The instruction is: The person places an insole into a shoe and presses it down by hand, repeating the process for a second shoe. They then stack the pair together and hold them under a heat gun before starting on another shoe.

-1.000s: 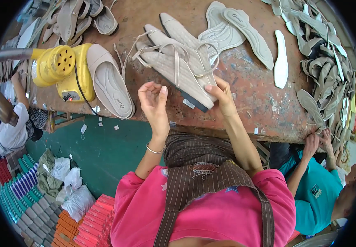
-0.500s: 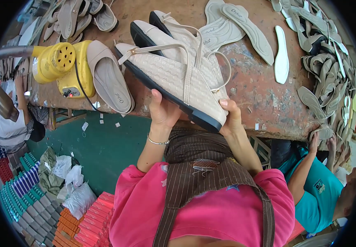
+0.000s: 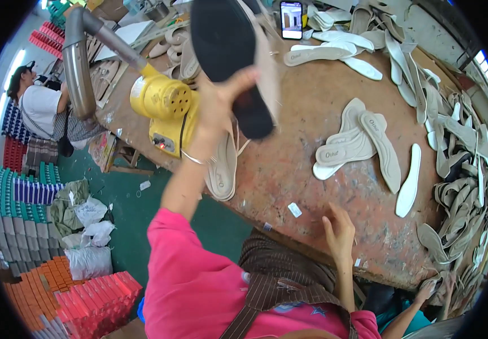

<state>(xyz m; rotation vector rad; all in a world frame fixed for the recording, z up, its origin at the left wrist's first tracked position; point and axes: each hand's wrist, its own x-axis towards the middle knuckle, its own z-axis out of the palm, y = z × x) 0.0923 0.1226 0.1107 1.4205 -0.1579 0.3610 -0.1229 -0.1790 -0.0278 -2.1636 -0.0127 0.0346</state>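
Observation:
My left hand (image 3: 217,101) is raised high over the worn brown table (image 3: 289,164) and grips a beige strappy sandal (image 3: 233,53), its black sole turned toward me. A beige insole (image 3: 222,169) lies on the table just below that hand, beside a yellow motor housing (image 3: 165,110). My right hand (image 3: 340,233) rests on the table near its front edge with fingers apart, holding nothing. A small white scrap (image 3: 294,209) lies just left of it.
Cream insoles (image 3: 362,144) lie in the table's middle and a heap of beige sandal straps (image 3: 458,169) along the right. A phone (image 3: 292,20) stands at the back. A grey duct (image 3: 80,62) joins the motor. Another person (image 3: 38,104) stands far left; stacked boxes (image 3: 63,294) fill the floor.
Both hands held the sandals low over the table's edge; now my left hand has lifted a sandal up high, sole toward me, and my right hand has let go and dropped to the table.

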